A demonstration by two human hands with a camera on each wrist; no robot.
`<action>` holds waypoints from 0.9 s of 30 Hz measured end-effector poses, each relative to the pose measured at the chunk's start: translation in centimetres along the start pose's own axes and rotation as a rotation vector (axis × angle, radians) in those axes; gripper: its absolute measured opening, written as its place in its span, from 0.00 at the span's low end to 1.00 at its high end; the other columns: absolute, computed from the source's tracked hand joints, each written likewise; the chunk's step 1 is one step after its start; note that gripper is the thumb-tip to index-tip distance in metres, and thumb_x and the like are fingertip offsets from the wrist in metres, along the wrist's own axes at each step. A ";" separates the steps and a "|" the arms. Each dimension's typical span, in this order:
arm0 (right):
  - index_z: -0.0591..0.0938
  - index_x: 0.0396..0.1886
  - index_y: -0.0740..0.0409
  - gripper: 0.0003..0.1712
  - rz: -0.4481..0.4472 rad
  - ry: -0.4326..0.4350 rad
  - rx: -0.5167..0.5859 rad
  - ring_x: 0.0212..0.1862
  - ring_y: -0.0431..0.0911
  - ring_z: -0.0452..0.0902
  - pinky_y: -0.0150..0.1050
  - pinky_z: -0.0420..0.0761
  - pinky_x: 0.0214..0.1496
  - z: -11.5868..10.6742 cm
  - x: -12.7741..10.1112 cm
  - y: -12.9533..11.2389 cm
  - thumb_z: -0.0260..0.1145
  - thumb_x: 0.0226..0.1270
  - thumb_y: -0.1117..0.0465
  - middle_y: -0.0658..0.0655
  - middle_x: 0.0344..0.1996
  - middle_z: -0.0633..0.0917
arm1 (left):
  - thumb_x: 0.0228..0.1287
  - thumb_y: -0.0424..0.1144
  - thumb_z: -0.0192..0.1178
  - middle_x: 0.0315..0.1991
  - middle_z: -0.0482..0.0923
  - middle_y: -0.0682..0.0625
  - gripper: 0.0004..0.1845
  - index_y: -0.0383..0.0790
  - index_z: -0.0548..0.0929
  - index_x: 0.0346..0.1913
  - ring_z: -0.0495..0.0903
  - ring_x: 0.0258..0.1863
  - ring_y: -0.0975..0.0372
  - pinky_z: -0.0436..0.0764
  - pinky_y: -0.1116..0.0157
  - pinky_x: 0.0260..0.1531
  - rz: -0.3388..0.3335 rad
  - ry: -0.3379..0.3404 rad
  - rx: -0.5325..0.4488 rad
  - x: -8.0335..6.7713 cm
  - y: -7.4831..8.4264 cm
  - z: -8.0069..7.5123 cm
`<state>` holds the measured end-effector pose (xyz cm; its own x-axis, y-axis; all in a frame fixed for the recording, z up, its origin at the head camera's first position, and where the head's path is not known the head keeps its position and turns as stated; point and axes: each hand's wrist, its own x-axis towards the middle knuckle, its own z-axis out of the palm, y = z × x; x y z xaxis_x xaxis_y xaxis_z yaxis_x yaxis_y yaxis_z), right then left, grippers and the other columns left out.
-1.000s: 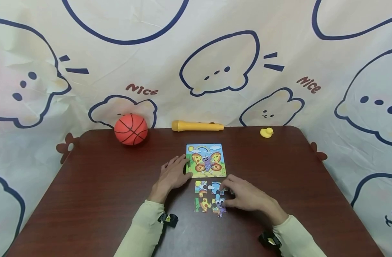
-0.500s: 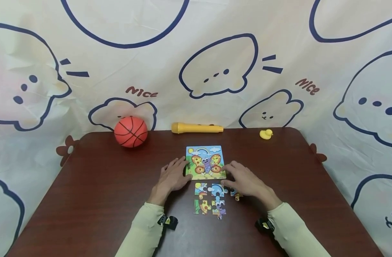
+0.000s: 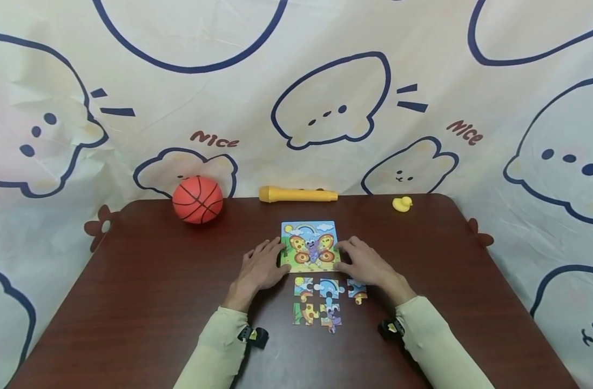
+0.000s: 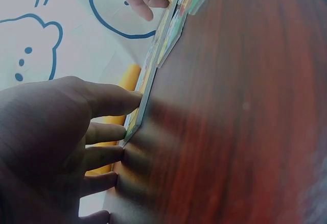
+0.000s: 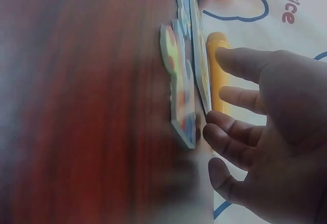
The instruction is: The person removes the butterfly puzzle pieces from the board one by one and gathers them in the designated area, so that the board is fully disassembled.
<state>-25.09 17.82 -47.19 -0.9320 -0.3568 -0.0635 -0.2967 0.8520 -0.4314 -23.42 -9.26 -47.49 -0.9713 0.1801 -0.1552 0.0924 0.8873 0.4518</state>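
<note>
A square butterfly puzzle board [image 3: 309, 246] lies flat in the middle of the table. At its left edge rests my left hand [image 3: 257, 267], the thumb touching near the lower corner and the fingers fairly straight in the left wrist view. My right hand [image 3: 366, 263] is at the board's right edge, fingers loosely spread; whether they touch it is hard to tell. Below the board lie several loose jigsaw pieces: a sun piece [image 3: 303, 286], a rainbow piece [image 3: 329, 288], a blue piece [image 3: 357, 290], a green-and-yellow piece [image 3: 304, 314] and a purple butterfly-face piece [image 3: 331, 315].
Along the back edge of the dark wooden table [image 3: 146, 302] are a red toy basketball [image 3: 197, 199], a yellow toy microphone [image 3: 298, 194] and a small yellow duck [image 3: 402, 203]. A patterned cloth [image 3: 248, 108] hangs behind the table.
My right hand has moved from the loose jigsaw pieces up to the board's right edge, uncovering the blue piece at the right. The left hand has stayed at the board's left edge.
</note>
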 end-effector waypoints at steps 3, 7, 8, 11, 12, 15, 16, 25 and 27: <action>0.75 0.63 0.47 0.31 0.026 -0.023 -0.008 0.46 0.44 0.71 0.43 0.77 0.52 0.0 0.6 -0.1 0.68 0.61 0.44 0.51 0.49 0.75 | 0.64 0.53 0.58 0.77 0.54 0.51 0.34 0.49 0.66 0.72 0.50 0.77 0.51 0.51 0.41 0.70 0.000 0.000 -0.005 0.0 0.0 -0.1; 0.75 0.64 0.47 0.32 0.046 -0.056 -0.007 0.45 0.45 0.70 0.42 0.77 0.49 -0.1 1.3 -0.3 0.67 0.61 0.44 0.51 0.48 0.75 | 0.64 0.53 0.58 0.77 0.55 0.51 0.34 0.50 0.66 0.72 0.50 0.77 0.51 0.51 0.41 0.70 -0.002 0.002 -0.002 0.1 -0.1 0.0; 0.74 0.64 0.47 0.32 0.050 -0.064 -0.003 0.44 0.45 0.70 0.42 0.77 0.47 -0.2 1.5 -0.4 0.67 0.62 0.44 0.52 0.48 0.75 | 0.64 0.53 0.58 0.77 0.55 0.51 0.34 0.49 0.66 0.72 0.50 0.77 0.51 0.51 0.41 0.70 0.000 0.003 -0.001 0.1 -0.1 0.0; 0.72 0.67 0.50 0.34 0.055 -0.084 -0.006 0.43 0.46 0.70 0.42 0.76 0.46 -0.4 1.9 -0.5 0.66 0.63 0.45 0.53 0.47 0.75 | 0.64 0.54 0.58 0.77 0.55 0.51 0.34 0.50 0.66 0.72 0.50 0.77 0.52 0.51 0.42 0.70 0.000 0.004 -0.003 0.1 -0.1 0.0; 0.71 0.68 0.50 0.35 0.059 -0.091 -0.007 0.43 0.46 0.70 0.42 0.76 0.45 -0.4 2.1 -0.5 0.66 0.63 0.45 0.53 0.48 0.75 | 0.64 0.54 0.58 0.77 0.55 0.51 0.34 0.50 0.66 0.72 0.50 0.77 0.52 0.51 0.42 0.70 0.000 0.004 -0.002 0.1 -0.1 0.0; 0.69 0.70 0.51 0.36 0.062 -0.104 -0.022 0.43 0.46 0.70 0.41 0.75 0.45 -0.4 2.6 -0.5 0.64 0.65 0.46 0.55 0.49 0.74 | 0.64 0.53 0.58 0.77 0.55 0.51 0.34 0.49 0.66 0.72 0.50 0.77 0.51 0.51 0.41 0.70 0.001 0.003 0.001 0.1 -0.1 0.1; 0.69 0.70 0.51 0.35 0.065 -0.102 -0.031 0.43 0.46 0.70 0.41 0.75 0.45 -0.3 2.8 -0.5 0.64 0.66 0.46 0.55 0.49 0.74 | 0.64 0.53 0.59 0.77 0.55 0.51 0.34 0.49 0.66 0.72 0.50 0.77 0.51 0.51 0.41 0.70 0.000 0.002 0.002 0.1 -0.1 0.1; 0.72 0.67 0.52 0.30 0.128 -0.089 0.000 0.39 0.46 0.72 0.40 0.75 0.39 0.1 4.1 -0.9 0.63 0.66 0.50 0.56 0.48 0.73 | 0.64 0.54 0.59 0.77 0.55 0.51 0.34 0.49 0.66 0.72 0.51 0.77 0.51 0.51 0.41 0.70 0.000 0.011 0.006 0.1 -0.1 0.2; 0.72 0.66 0.53 0.30 0.145 -0.103 0.017 0.40 0.47 0.72 0.40 0.76 0.42 -0.1 4.3 -1.0 0.64 0.66 0.51 0.57 0.49 0.73 | 0.64 0.54 0.59 0.77 0.55 0.51 0.34 0.49 0.66 0.71 0.51 0.77 0.51 0.51 0.41 0.70 0.003 0.012 0.009 0.1 -0.1 0.2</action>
<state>-28.84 15.46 -46.92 -0.9384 -0.2683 -0.2177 -0.1561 0.8913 -0.4256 -23.49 -9.24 -47.69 -0.9735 0.1782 -0.1436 0.0974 0.8905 0.4444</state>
